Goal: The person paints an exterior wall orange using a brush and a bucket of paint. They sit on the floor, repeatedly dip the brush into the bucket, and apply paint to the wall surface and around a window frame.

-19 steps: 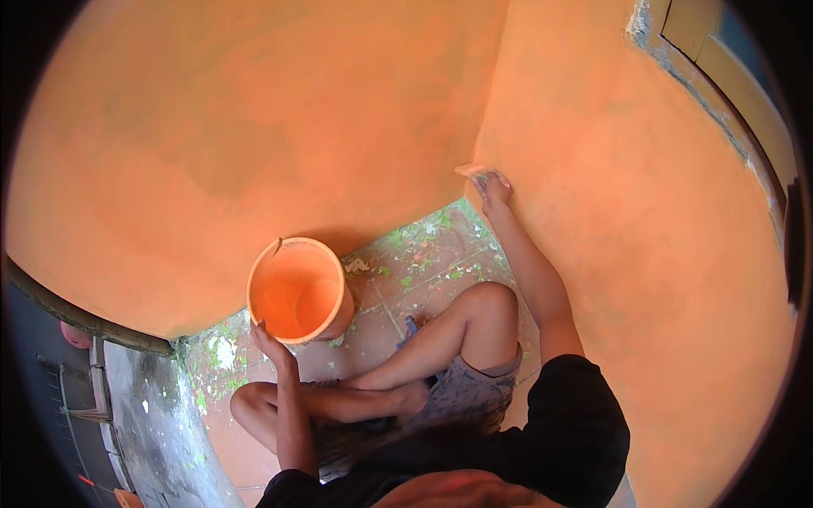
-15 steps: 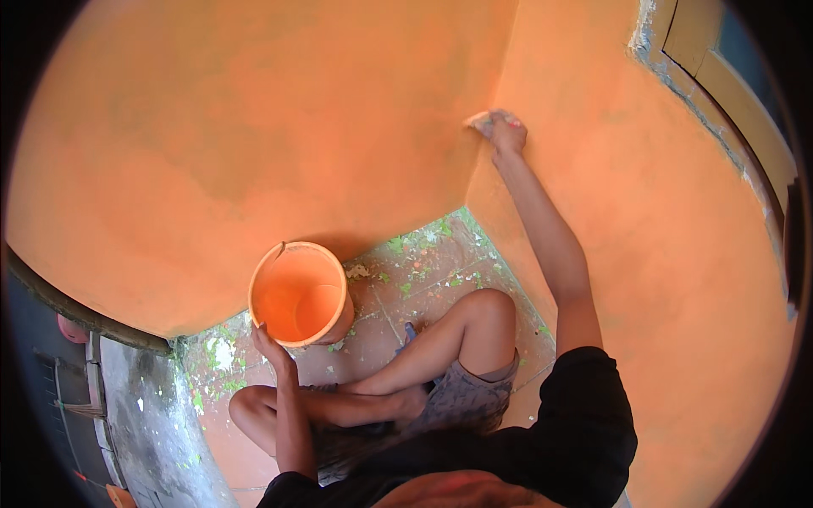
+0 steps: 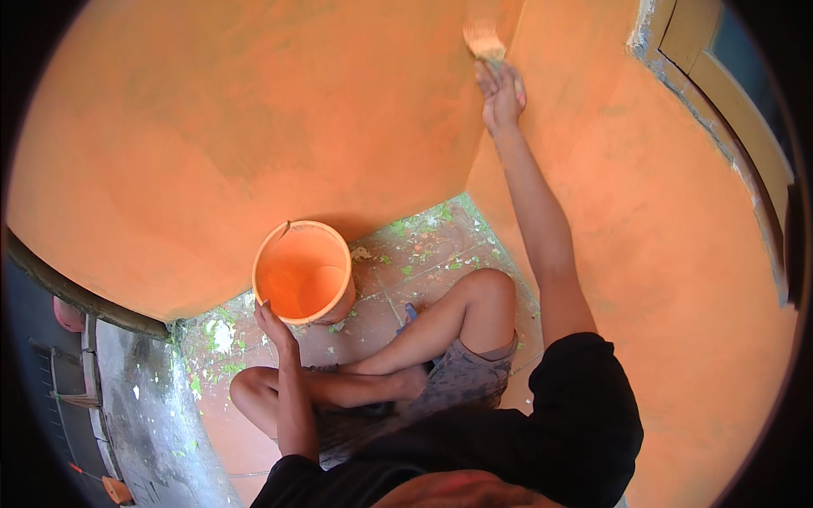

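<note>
A paintbrush [image 3: 484, 44] with light orange, paint-loaded bristles is held by its handle in my right hand [image 3: 505, 100], fingers closed round it. Its bristles press against the orange wall [image 3: 356, 110] close to the inner corner, and a pale streak shows above them. Down on the floor stands an orange bucket [image 3: 340, 308] with orange paint inside. My left hand [image 3: 274, 327] grips the near left of its rim; the fingers are partly hidden there.
Tiled floor [image 3: 373, 334] spattered with green and white flakes lies around my crossed legs [image 3: 449, 332]. A second orange wall [image 3: 660, 296] rises on the right, with a window frame [image 3: 720, 93] at upper right. A grey ledge [image 3: 157, 406] runs along the left.
My right hand has moved up along the corner with the paintbrush, whose bristles now point upward instead of left. My left hand stays at the bucket's rim.
</note>
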Available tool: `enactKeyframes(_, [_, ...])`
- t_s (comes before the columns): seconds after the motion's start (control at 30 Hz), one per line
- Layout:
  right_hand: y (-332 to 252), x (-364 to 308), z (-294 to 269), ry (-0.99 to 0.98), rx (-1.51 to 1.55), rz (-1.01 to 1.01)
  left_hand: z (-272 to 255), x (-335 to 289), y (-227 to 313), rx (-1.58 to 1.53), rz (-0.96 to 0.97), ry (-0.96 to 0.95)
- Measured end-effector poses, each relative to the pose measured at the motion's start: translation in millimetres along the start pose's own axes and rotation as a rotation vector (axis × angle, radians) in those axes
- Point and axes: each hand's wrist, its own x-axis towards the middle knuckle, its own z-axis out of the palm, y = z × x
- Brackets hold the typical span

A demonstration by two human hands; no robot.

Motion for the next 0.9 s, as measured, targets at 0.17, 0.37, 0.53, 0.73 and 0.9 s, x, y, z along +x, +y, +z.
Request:
enactKeyframes(0.17, [69,-129,-123,0.465,-0.289,0.489,-2,-1,0,0.016,0.015,-0.003])
enactKeyframes(0.37, [6,-20,-7,0.267,-0.334,0.385,-3,3,-9,-0.036,-0.009,0.01])
enactKeyframes(0.53, [-118,131,160,0.064,-0.215,-0.043,-4,9,-18,-0.008,-0.009,0.034])
enactKeyframes(0.73, [-162,139,199,-0.323,0.223,-0.215,-6,9,-18,0.016,-0.03,0.034])
enactKeyframes(0.9, [10,-33,46,0.026,-0.033,0.008,-10,9,-21,0.019,-0.059,0.018])
